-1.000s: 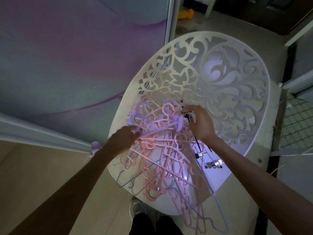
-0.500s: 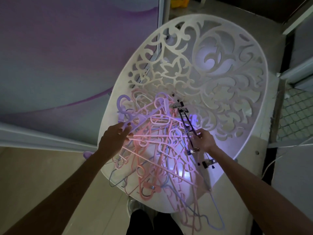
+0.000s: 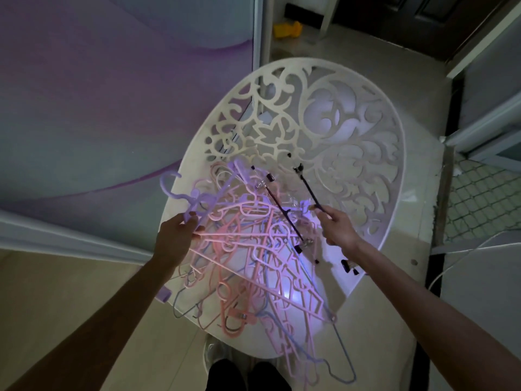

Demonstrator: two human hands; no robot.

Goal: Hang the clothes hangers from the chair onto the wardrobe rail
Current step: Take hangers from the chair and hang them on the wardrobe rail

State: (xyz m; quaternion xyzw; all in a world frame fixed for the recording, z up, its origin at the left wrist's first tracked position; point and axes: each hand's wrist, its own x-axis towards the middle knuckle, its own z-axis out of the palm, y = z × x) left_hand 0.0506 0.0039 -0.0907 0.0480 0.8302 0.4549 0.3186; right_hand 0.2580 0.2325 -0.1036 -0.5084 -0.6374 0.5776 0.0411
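Your left hand (image 3: 177, 238) pinches lilac plastic hanger (image 3: 180, 197) at 9 o'clock edge of tangled pink, lilac and blue hanger pile (image 3: 253, 258). Your right hand (image 3: 337, 228) grips black clip-hanger bar (image 3: 307, 189), bar pointing to 11 o'clock. Pile lies on seat of white cut-out scrollwork chair (image 3: 338, 136).

A dim room with a pale tiled floor (image 3: 375, 342), a purple-swirled sliding panel (image 3: 112, 94) at left, a yellow object (image 3: 287, 30) beside a dark door (image 3: 417, 18), and lattice-patterned flooring (image 3: 485, 201) at right.
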